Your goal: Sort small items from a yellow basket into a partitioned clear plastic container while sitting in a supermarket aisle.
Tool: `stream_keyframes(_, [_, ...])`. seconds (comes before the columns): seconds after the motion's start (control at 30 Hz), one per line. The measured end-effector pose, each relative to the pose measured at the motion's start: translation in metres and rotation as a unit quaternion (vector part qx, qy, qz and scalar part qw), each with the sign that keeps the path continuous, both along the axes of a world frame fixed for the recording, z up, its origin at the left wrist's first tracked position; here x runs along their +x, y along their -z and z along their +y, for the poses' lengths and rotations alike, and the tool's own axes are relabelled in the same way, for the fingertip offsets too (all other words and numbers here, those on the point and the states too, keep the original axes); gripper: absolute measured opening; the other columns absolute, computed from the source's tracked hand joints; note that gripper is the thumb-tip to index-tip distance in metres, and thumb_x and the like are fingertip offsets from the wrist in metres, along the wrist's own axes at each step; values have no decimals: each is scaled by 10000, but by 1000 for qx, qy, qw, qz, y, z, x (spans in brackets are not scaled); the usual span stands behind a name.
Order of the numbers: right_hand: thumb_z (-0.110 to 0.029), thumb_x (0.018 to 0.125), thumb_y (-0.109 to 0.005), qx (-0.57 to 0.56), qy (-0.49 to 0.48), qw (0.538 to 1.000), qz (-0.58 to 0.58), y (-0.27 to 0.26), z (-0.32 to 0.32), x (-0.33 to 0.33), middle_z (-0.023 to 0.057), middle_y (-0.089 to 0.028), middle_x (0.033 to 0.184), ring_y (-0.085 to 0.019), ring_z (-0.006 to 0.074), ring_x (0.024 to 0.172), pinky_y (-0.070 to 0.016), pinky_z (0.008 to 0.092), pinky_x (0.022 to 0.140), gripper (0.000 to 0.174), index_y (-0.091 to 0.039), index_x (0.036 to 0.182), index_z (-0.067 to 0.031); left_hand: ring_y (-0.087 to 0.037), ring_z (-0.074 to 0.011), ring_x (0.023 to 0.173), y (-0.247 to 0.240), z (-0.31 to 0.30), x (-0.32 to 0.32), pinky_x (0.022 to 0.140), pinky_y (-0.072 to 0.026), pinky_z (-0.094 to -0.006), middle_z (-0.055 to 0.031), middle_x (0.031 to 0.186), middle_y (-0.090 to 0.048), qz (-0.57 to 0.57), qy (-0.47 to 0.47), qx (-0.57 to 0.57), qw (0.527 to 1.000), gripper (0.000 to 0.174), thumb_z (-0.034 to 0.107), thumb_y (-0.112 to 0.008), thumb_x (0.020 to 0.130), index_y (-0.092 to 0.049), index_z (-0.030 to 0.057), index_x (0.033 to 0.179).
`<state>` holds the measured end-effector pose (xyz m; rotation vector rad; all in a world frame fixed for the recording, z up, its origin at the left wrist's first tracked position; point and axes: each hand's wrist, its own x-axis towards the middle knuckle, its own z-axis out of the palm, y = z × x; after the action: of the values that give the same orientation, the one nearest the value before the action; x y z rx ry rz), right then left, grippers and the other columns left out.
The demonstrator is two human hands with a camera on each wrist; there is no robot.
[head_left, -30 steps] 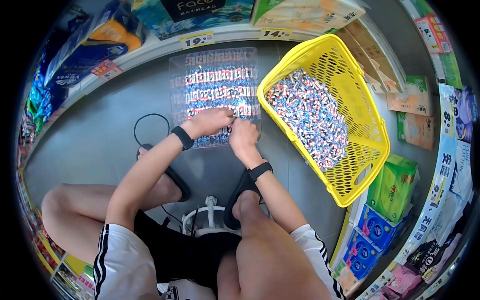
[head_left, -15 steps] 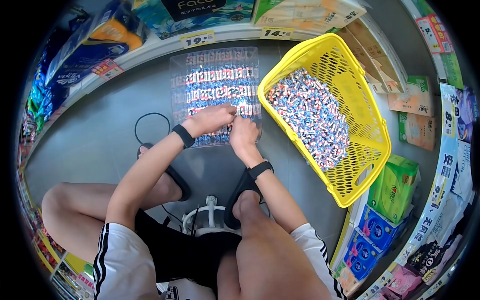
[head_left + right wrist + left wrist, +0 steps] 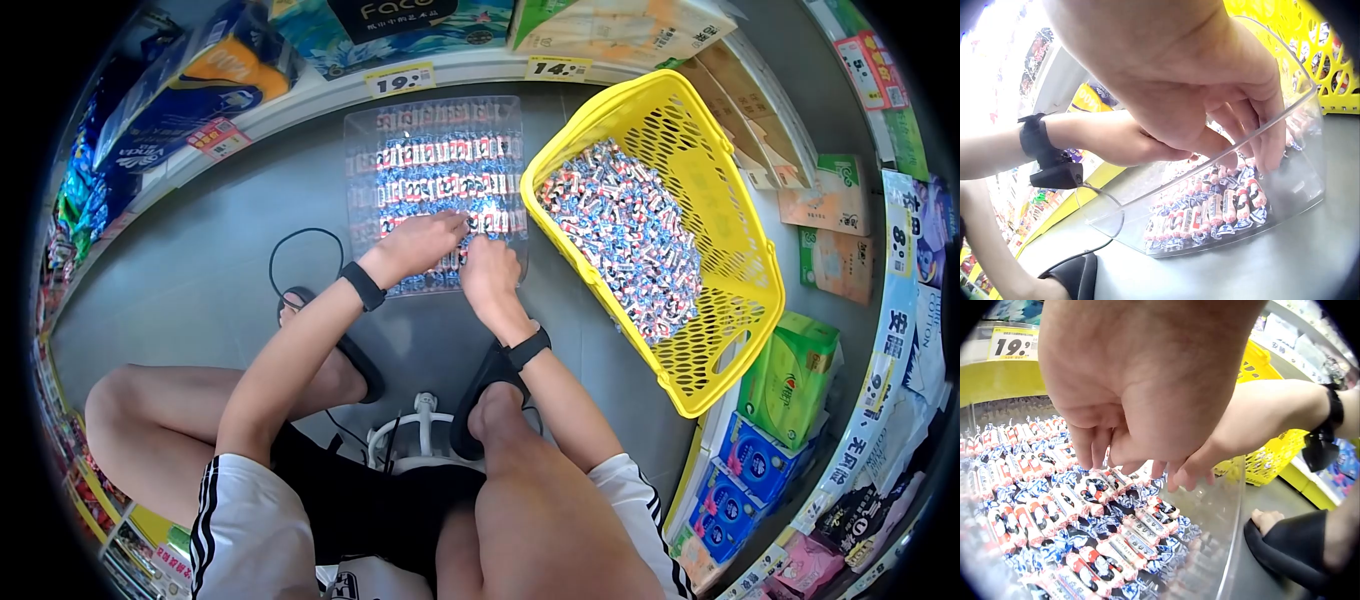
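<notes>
A clear plastic box (image 3: 358,270) stands on the floor, with wrapped candies (image 3: 440,188) in white, red and blue laid in rows inside. My left hand (image 3: 418,246) reaches down over the near rows, and its thumb and fingers pinch a wrapped candy, mostly hidden under the hand. Beside it, my right hand (image 3: 490,268) dips over the box's near right wall. In the right wrist view the right hand's fingers (image 3: 1270,140) point loosely down inside the wall, at the candies. The two hands' fingertips are close together.
A yellow basket (image 3: 735,200) right of the box holds a heap of loose candies (image 3: 625,240). Shelves with tissue packs (image 3: 790,375) line the back and right. A black cable (image 3: 275,255) lies left of the box, near a sandalled foot (image 3: 355,365).
The head view has shifted slightly. Both hands stay over the same near rows, with only small finger movement; the box and basket keep their places.
</notes>
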<state>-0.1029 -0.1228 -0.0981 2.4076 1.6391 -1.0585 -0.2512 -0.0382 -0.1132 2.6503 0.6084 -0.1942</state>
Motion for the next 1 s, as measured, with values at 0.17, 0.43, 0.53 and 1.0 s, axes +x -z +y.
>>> stream_keyframes(0.17, [-42, 938, -625, 137, -44, 988, -49, 11, -7, -10, 223, -711, 1125, -708, 397, 1090, -621, 487, 855, 265, -674, 1180, 51, -561, -310, 1424, 7, -4, -10, 1083, -560, -407, -175, 1538, -575, 1, -10, 30, 999, 506, 41, -594, 948, -569, -14, 1451])
stream_keyframes(0.43, [-73, 991, -572, 106, -74, 988, -79, 22, -11, -14, 214, -673, 1202, -688, 387, 1118, -620, 474, 871, 290, -648, 1239, 58, -405, -288, 1551, 17, -13, -13, 1167, -494, -426, -73, 1719, -362, 71, -3, 24, 997, 642, 62, -565, 973, -429, 61, 1601])
stream_keyframes(0.53, [-79, 995, -571, 107, -72, 989, -78, 26, -12, -14, 216, -675, 1201, -689, 388, 1119, -618, 476, 869, 313, -638, 1264, 67, -404, -289, 1552, 18, -14, -13, 1166, -494, -447, -66, 1711, -379, 70, -3, 33, 997, 651, 68, -566, 972, -423, 62, 1607])
stream_keyframes(1.0, [-144, 972, -639, 84, -77, 989, -99, 25, -9, -15, 177, -672, 1227, -720, 318, 1058, -610, 413, 872, 399, -620, 1312, 63, -437, -304, 1529, 27, -18, -15, 1184, -476, -406, -114, 1675, -429, 37, -5, 43, 998, 606, 76, -556, 973, -465, 22, 1570])
